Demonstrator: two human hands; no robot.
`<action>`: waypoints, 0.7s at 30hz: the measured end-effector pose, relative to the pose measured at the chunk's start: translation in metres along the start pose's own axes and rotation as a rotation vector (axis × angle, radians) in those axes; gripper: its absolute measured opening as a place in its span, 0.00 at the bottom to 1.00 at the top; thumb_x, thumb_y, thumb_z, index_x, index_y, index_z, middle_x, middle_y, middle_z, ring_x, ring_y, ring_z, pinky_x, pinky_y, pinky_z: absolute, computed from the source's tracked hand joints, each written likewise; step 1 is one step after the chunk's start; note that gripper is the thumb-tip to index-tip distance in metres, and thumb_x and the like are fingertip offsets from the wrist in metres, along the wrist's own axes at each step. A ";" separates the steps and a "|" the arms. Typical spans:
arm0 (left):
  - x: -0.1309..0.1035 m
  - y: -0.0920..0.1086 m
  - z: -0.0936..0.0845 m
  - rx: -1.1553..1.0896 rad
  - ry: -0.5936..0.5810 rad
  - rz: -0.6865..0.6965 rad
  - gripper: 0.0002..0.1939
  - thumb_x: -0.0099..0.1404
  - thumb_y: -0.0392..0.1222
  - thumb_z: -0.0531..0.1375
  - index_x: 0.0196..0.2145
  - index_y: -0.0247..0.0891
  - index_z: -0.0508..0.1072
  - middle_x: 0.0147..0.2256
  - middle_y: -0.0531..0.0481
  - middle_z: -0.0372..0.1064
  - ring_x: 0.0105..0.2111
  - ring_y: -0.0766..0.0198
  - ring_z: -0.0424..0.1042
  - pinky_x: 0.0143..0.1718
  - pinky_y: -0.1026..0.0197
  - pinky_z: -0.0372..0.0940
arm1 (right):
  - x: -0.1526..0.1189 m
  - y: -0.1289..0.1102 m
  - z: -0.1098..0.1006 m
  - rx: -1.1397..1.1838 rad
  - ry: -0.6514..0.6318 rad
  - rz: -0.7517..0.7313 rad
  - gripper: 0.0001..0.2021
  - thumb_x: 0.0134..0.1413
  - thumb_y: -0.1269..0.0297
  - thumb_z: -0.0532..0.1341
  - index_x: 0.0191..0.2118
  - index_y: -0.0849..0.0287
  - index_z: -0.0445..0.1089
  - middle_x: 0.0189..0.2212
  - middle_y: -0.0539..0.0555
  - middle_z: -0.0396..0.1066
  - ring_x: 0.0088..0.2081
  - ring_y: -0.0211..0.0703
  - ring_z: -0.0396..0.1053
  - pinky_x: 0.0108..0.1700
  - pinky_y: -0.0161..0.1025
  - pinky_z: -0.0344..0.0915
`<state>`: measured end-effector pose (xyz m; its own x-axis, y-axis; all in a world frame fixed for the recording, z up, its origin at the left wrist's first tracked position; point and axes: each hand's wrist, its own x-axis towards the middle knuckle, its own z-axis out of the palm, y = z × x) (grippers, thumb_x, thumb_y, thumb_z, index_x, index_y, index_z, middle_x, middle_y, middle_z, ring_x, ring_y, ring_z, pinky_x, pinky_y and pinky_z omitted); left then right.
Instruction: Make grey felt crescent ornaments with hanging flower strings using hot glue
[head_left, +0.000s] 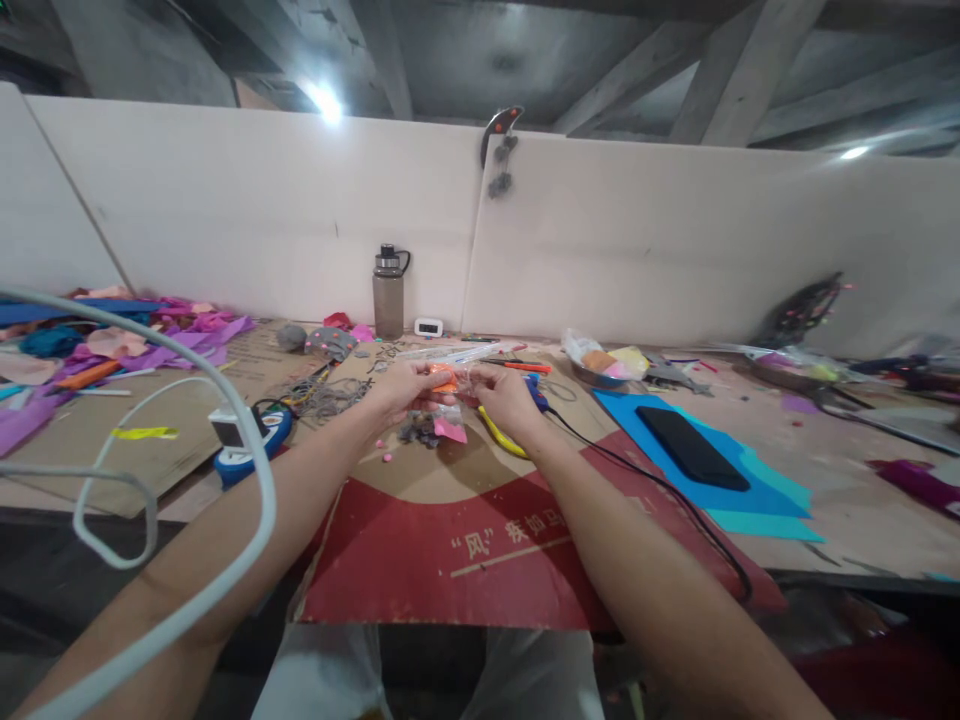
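My left hand (405, 388) is closed on a small orange piece (443, 378) that looks like felt or foam, beside some clear plastic film. Close by on the right, my right hand (496, 390) pinches at the same spot, its fingertips touching the clear plastic (463, 378). Just what lies between the right fingertips is too small to tell. Below the hands, a pink scrap (450, 431) and dark grey fuzzy bits (418, 430) rest on the red and brown cardboard (420, 540). A yellow curved handle (501, 434) lies by my right wrist.
A grey water bottle (388, 298) and small white digital clock (429, 327) stand by the partition. Rightward are a black phone (691, 447) on blue sheets (630, 415) and a bowl (600, 375). A blue power strip (255, 450) and coloured scraps (180, 330) lie left. A pale cable (262, 500) loops in front.
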<state>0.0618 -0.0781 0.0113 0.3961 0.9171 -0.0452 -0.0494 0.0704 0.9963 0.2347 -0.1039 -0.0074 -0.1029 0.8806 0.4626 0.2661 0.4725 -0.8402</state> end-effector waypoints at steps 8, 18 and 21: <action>0.001 -0.001 0.001 -0.006 -0.066 0.045 0.11 0.54 0.38 0.67 0.33 0.30 0.73 0.28 0.47 0.74 0.23 0.69 0.74 0.19 0.73 0.66 | -0.001 0.001 -0.001 0.085 0.009 0.038 0.12 0.45 0.58 0.63 0.32 0.61 0.76 0.27 0.51 0.74 0.31 0.42 0.69 0.38 0.40 0.67; -0.002 0.004 0.000 -0.008 -0.112 -0.016 0.10 0.56 0.38 0.66 0.34 0.29 0.73 0.30 0.43 0.75 0.26 0.64 0.76 0.22 0.69 0.68 | -0.001 0.000 -0.001 -0.042 -0.051 -0.025 0.11 0.46 0.57 0.60 0.25 0.59 0.74 0.23 0.49 0.71 0.29 0.41 0.67 0.36 0.37 0.64; -0.004 0.005 0.003 -0.018 -0.040 0.029 0.11 0.57 0.38 0.65 0.36 0.31 0.70 0.27 0.46 0.74 0.23 0.63 0.75 0.18 0.69 0.66 | 0.001 0.004 0.000 -0.126 -0.039 -0.008 0.10 0.45 0.59 0.60 0.23 0.60 0.71 0.18 0.47 0.65 0.24 0.37 0.60 0.30 0.34 0.59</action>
<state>0.0632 -0.0823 0.0171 0.4306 0.9025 -0.0125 -0.0780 0.0510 0.9956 0.2360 -0.1012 -0.0101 -0.1418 0.8786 0.4560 0.3836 0.4734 -0.7930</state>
